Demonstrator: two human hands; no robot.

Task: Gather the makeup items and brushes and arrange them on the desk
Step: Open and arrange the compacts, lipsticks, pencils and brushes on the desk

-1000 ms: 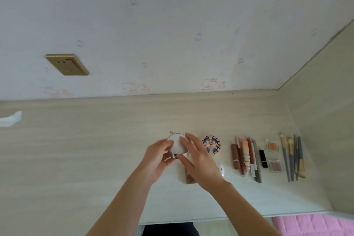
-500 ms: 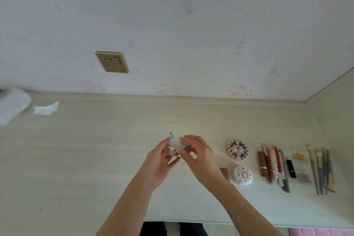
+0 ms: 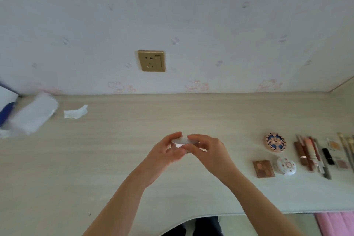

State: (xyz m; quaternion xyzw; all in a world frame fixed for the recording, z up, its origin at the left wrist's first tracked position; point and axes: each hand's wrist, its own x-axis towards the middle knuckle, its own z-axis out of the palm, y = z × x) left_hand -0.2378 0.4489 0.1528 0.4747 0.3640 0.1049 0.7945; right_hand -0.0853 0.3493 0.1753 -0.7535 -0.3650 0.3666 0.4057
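Two hands meet above the middle of the desk [image 3: 115, 159]: left hand [image 3: 164, 154] and right hand [image 3: 207, 149] both pinch a small white round compact [image 3: 184, 141], held edge-on, clear of the surface. Far right, laid out: patterned round compact [image 3: 275, 142], brown palette [image 3: 263, 169], white round case [image 3: 286, 166], lipsticks [image 3: 308, 153], brushes [image 3: 346, 147]. Far left, a tissue scrap [image 3: 75, 112] by the wall.

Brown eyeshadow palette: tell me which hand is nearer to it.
Right. The right hand is mid-desk, left of the brown eyeshadow palette; the left hand is farther left, beyond the right hand.
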